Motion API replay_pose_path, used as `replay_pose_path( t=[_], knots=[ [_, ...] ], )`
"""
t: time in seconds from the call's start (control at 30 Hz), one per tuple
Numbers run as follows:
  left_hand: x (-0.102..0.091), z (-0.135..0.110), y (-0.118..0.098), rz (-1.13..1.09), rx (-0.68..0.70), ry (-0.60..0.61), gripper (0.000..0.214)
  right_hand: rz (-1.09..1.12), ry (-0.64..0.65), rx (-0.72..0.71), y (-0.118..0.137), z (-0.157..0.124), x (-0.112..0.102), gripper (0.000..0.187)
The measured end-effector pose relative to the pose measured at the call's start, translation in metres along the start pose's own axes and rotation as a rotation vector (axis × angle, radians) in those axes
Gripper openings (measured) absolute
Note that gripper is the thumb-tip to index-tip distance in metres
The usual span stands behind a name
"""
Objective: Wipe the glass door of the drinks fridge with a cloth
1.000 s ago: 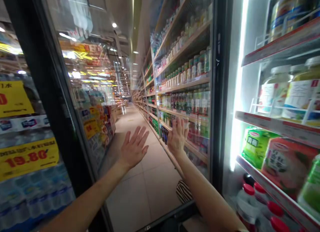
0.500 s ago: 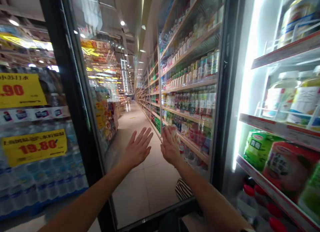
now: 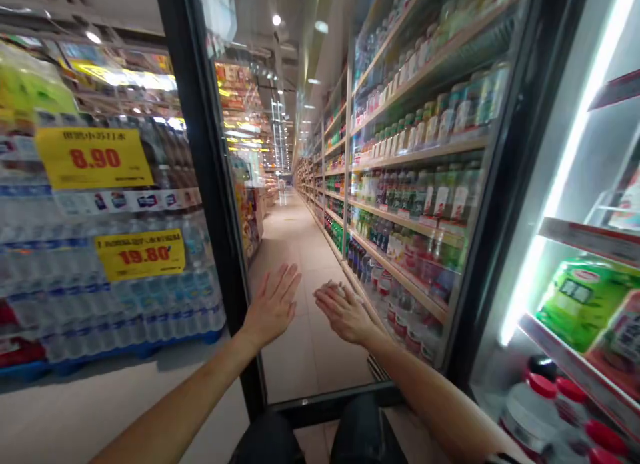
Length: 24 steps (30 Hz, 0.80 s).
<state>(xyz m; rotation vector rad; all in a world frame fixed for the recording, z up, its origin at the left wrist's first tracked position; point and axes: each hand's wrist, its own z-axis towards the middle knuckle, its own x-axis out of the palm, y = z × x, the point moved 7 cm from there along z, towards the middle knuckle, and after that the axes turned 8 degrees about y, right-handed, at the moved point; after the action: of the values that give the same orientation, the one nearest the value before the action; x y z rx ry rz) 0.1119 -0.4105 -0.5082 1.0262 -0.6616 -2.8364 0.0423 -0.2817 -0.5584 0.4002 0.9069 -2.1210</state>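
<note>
A glass fridge door [image 3: 310, 377] in a black frame stands swung open in front of me. My left hand [image 3: 274, 305] lies flat against the glass, its fingers stretched out and slightly spread, holding nothing. To its right, my right hand [image 3: 345, 312] is against the same pane with the fingers close together, angled to the left. A small pale, crumpled-looking patch [image 3: 341, 289] shows at the edge of its fingers; its kind I cannot make out. Both forearms reach up from the lower corners, and my dark-clothed knees [image 3: 367, 431] are below the door.
Right of the door is a lit fridge with green pouches [image 3: 583, 304] on a shelf and red-capped bottles [image 3: 535, 407] below. Stacked water bottles [image 3: 135, 324] with yellow price signs [image 3: 95, 157] stand left. Drink shelves and an aisle show in the glass.
The view has shifted left, so the door sits further right in it. My right hand has moved lower on the glass and turned its fingers leftward; my left hand stays flat on the pane.
</note>
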Motion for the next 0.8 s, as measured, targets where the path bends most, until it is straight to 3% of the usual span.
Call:
replay_pose_path(
  t=[0.03,0.13,0.2,0.23,0.3,0.37,0.43,0.57,0.6,0.73,0.8],
  knots=[
    [-0.002,-0.002,0.004,0.009,-0.013,0.008,0.052,-0.004,-0.006,0.002,-0.007,0.007,-0.004,0.057],
    [-0.007,-0.007,0.015,0.028,-0.056,0.031,0.054,-0.041,-0.135,0.353,-0.057,0.015,-0.024,0.059],
    [-0.008,-0.011,0.019,0.027,-0.072,0.042,0.057,-0.055,-0.174,0.436,-0.062,0.01,-0.028,0.059],
    [-0.007,-0.013,0.019,0.024,-0.073,0.048,0.058,-0.052,-0.152,0.358,-0.051,0.007,-0.025,0.057],
    [-0.006,-0.017,0.018,0.022,-0.068,0.054,0.058,-0.023,-0.045,0.03,-0.012,-0.002,-0.012,0.053],
    [-0.005,-0.018,0.017,0.024,-0.062,0.052,0.055,-0.006,0.031,-0.135,0.009,-0.009,-0.004,0.051],
    [-0.006,-0.017,0.019,0.028,-0.072,0.04,0.053,-0.03,0.021,-0.079,0.0,0.0,-0.006,0.05],
    [-0.01,-0.011,0.024,0.025,-0.118,0.033,0.055,-0.111,-0.156,0.302,-0.05,0.031,-0.031,0.053],
    [-0.011,-0.009,0.025,0.023,-0.121,0.033,0.056,-0.111,-0.161,0.286,-0.051,0.036,-0.033,0.053],
    [-0.014,-0.008,0.025,0.023,-0.111,0.007,0.062,-0.092,-0.04,-0.106,-0.024,0.042,-0.027,0.051],
    [-0.015,-0.006,0.026,0.023,-0.115,-0.02,0.063,-0.107,-0.089,-0.034,-0.034,0.049,-0.035,0.053]
  ],
)
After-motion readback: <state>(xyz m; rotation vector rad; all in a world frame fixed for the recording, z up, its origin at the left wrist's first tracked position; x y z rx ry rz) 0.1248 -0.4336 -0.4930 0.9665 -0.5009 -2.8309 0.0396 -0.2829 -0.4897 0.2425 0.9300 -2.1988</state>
